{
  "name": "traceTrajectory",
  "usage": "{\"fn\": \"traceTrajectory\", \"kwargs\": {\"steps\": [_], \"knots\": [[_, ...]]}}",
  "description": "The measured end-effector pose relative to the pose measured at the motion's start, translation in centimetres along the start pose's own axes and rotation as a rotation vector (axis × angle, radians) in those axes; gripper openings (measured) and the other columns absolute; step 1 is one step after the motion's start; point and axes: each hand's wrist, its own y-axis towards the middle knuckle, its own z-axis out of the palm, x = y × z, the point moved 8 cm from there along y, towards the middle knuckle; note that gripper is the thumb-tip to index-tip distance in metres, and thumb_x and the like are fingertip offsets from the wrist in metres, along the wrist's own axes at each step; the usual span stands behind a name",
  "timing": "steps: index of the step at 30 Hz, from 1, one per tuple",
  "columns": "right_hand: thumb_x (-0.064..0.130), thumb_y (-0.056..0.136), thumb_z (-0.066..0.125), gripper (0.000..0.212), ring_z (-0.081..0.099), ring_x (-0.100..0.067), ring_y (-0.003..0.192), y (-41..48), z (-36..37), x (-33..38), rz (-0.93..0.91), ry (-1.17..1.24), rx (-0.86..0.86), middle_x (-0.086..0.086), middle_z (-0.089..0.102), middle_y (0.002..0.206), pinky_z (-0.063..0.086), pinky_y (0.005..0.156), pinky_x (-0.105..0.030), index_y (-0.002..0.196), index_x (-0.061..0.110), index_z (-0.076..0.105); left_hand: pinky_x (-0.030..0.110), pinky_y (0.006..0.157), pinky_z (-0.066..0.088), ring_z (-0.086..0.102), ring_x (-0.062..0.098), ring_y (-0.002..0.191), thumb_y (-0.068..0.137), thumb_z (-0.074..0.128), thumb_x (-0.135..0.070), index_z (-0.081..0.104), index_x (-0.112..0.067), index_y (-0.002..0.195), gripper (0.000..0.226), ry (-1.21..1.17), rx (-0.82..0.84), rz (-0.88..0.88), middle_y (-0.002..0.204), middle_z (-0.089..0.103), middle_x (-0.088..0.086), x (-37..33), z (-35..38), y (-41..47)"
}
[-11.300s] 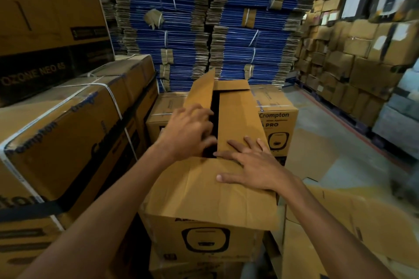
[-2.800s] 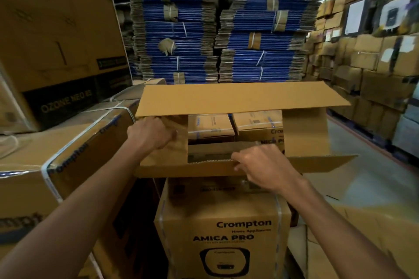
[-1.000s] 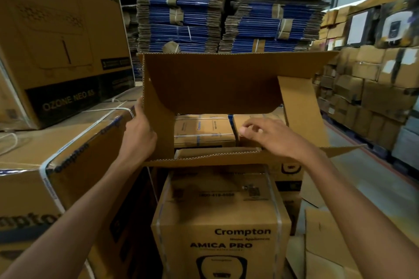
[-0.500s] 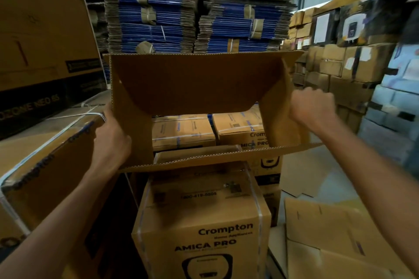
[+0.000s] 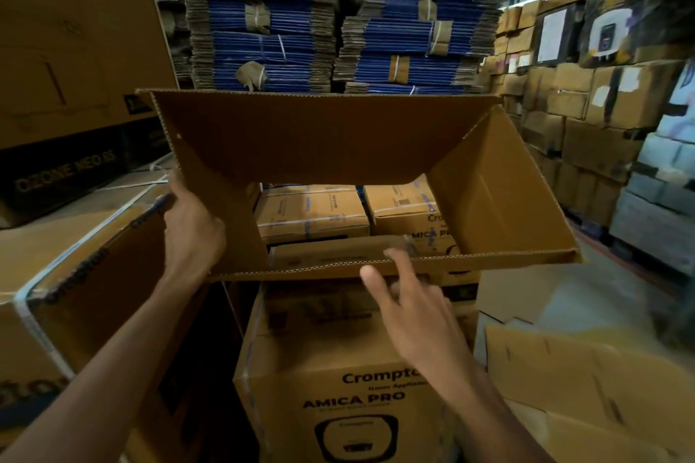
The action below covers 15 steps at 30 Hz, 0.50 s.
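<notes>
An empty brown cardboard box (image 5: 312, 139) lies on its side above a sealed Crompton Amica Pro carton (image 5: 338, 361), its open end facing me with the flaps spread out. My left hand (image 5: 191, 233) grips the box's left flap, fingers hidden behind the cardboard. My right hand (image 5: 410, 308) hovers just below the near bottom flap with fingers spread and relaxed; its fingertips come close to the flap's edge. I can see through the box to more cartons behind.
Strapped Crompton cartons (image 5: 75, 274) stand at my left, with a large dark-banded box (image 5: 67, 49) above them. Tall stacks of flat blue cartons (image 5: 338, 11) rise behind. Piled boxes (image 5: 586, 105) line the right wall. Flattened cardboard (image 5: 586, 387) lies on the floor at right.
My right hand left the box's right flap and came down to the near bottom flap. The right flap has swung outward. My left hand kept its hold on the left flap.
</notes>
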Motion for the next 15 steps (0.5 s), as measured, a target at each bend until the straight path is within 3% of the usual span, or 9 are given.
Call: {"fn": "traceTrajectory", "kwargs": {"steps": [2, 4, 6, 8, 11, 13, 15], "knots": [[0.082, 0.081, 0.016, 0.08, 0.066, -0.008, 0.068, 1.8, -0.6, -0.7, 0.015, 0.123, -0.122, 0.003, 0.067, 0.087, 0.056, 0.055, -0.028, 0.14, 0.034, 0.038, 0.026, 0.046, 0.047, 0.061, 0.021, 0.063, 0.101, 0.038, 0.009, 0.002, -0.025, 0.161, 0.078, 0.013, 0.012, 0.032, 0.083, 0.054, -0.001, -0.4, -0.1, -0.7], [0.076, 0.089, 0.029, 0.064, 0.061, -0.013, 0.053, 3.2, -1.7, -0.9, 0.019, 0.159, -0.209, 0.003, 0.059, 0.069, 0.056, 0.049, -0.03, 0.124, 0.027, 0.051, 0.024, 0.041, 0.046, 0.057, 0.02, 0.057, 0.102, 0.037, 0.008, 0.001, -0.027, 0.161, 0.077, 0.034, 0.046, 0.061, 0.079, 0.056, 0.006, -0.8, 0.0, -1.6], [0.061, 0.098, 0.045, 0.04, 0.057, -0.014, 0.047, 4.7, -3.0, -0.9, 0.022, 0.148, -0.266, 0.002, 0.059, 0.065, 0.052, 0.044, -0.019, 0.111, 0.023, 0.054, 0.028, 0.042, 0.047, 0.055, 0.022, 0.055, 0.102, 0.039, 0.007, 0.002, -0.029, 0.162, 0.078, 0.059, 0.083, 0.086, 0.077, 0.057, 0.011, -1.3, 0.2, -2.3], [0.043, 0.101, 0.054, 0.025, 0.054, -0.013, 0.045, 6.6, -4.4, -1.0, 0.004, 0.143, -0.314, 0.002, 0.059, 0.064, 0.048, 0.041, -0.017, 0.104, 0.018, 0.055, 0.029, 0.042, 0.047, 0.054, 0.022, 0.054, 0.104, 0.038, 0.004, 0.003, -0.029, 0.162, 0.075, 0.087, 0.123, 0.116, 0.074, 0.058, 0.012, -2.0, 0.5, -2.8], [0.03, 0.103, 0.054, 0.018, 0.059, -0.018, 0.046, 9.7, -6.4, -1.0, -0.023, 0.133, -0.387, 0.001, 0.061, 0.064, 0.054, 0.043, -0.024, 0.102, 0.012, 0.058, 0.025, 0.039, 0.045, 0.055, 0.019, 0.051, 0.105, 0.039, 0.001, 0.005, -0.029, 0.16, 0.072, 0.115, 0.195, 0.186, 0.072, 0.057, 0.006, -4.1, 1.2, -3.7], [0.026, 0.104, 0.052, 0.017, 0.05, -0.012, 0.045, 11.6, -7.6, -0.8, -0.024, 0.122, -0.399, 0.003, 0.057, 0.064, 0.044, 0.038, -0.017, 0.103, 0.01, 0.059, 0.021, 0.04, 0.044, 0.056, 0.014, 0.051, 0.105, 0.041, -0.002, 0.005, -0.03, 0.16, 0.071, 0.143, 0.287, 0.227, 0.076, 0.058, 0.004, -5.9, 2.3, -4.5], [0.03, 0.103, 0.051, 0.019, 0.054, -0.01, 0.057, 13.5, -9.0, -0.2, -0.02, 0.106, -0.398, 0.0, 0.062, 0.074, 0.039, 0.044, -0.021, 0.103, 0.012, 0.059, 0.016, 0.041, 0.041, 0.056, 0.011, 0.054, 0.106, 0.04, -0.006, 0.007, -0.033, 0.159, 0.068, 0.183, 0.401, 0.232, 0.085, 0.059, 0.004, -7.4, 3.9, -5.3]]}}
